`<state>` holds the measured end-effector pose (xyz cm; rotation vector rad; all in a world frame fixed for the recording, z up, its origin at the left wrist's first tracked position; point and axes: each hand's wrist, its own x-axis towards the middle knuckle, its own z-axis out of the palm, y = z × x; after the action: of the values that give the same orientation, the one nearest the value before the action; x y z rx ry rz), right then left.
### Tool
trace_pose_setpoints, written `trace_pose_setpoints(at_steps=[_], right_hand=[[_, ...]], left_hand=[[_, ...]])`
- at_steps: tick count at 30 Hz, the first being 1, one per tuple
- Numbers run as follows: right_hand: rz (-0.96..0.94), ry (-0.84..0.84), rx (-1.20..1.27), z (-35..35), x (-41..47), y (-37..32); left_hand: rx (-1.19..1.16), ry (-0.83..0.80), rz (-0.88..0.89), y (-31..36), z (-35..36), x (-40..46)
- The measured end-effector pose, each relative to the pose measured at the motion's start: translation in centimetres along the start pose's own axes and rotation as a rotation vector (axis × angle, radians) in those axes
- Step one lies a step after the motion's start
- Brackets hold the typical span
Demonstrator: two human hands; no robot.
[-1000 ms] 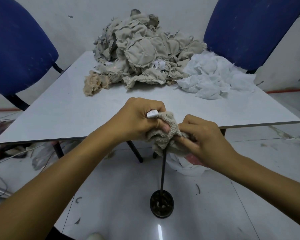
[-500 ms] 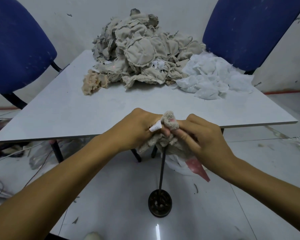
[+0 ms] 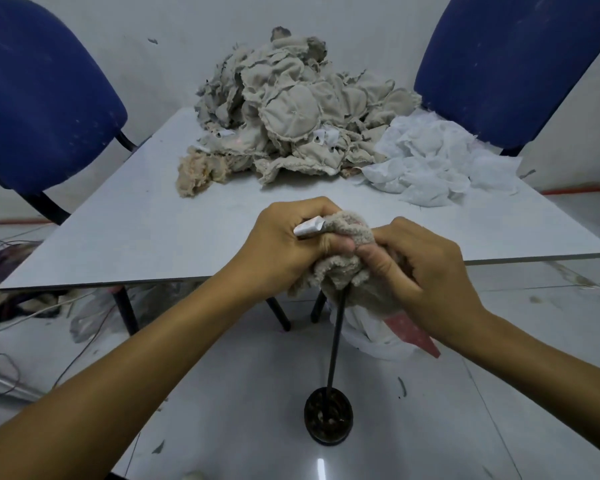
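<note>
**Plush beige piece point(image 3: 347, 233) drawn over the head of an upright metal rod point(image 3: 336, 341).** The piece is held in front of and below the near edge of the table point(image 3: 153, 237).

- **Hands:** The left hand point(image 3: 284, 244) and right hand point(image 3: 426, 268) both grip the piece, fingers curled tight into the pile. The two thumbs point(image 3: 338, 244) press side by side against its front. The left hand also pinches a white label point(image 3: 307, 227) at the piece's edge.
- **Change:** Half a second ago a small fuzzy nub stood up between the hands. It has now widened into a rounded dome across the rod's tip, and the thumbs have closed together beneath it.
- **Meaning for the work:** Judged from this, the piece is being turned pile-side out over the rod. The turn looks only partly made, since loose folds hang under the hands around the shaft.
- **Below the hands:** The rod rises from a round black base point(image 3: 328, 415) on the tiled floor. A pink scrap point(image 3: 416, 336) and a white bag point(image 3: 371, 336) show beneath the right hand.
- **On the table, well apart from the hands:** A heap of beige pieces point(image 3: 291, 116) lies smooth side out, with a fluffy tan clump point(image 3: 201, 169) at its left. A pile of white cloth point(image 3: 433, 161) lies at its right.
- **Surroundings:** A blue chair point(image 3: 42, 98) stands at each far corner.
</note>
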<state>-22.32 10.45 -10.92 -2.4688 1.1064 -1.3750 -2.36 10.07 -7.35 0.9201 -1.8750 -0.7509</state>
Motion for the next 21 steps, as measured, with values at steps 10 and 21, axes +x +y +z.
trace_pose_setpoints(at_steps=[10,21], right_hand=[[-0.051,0.177,0.035,0.1,0.8,-0.2],[-0.043,-0.004,0.036,0.2,-0.5,0.4]], left_hand=[[0.111,0.187,0.165,0.6,1.2,0.1],[-0.014,0.041,-0.030,-0.8,0.8,-0.3]])
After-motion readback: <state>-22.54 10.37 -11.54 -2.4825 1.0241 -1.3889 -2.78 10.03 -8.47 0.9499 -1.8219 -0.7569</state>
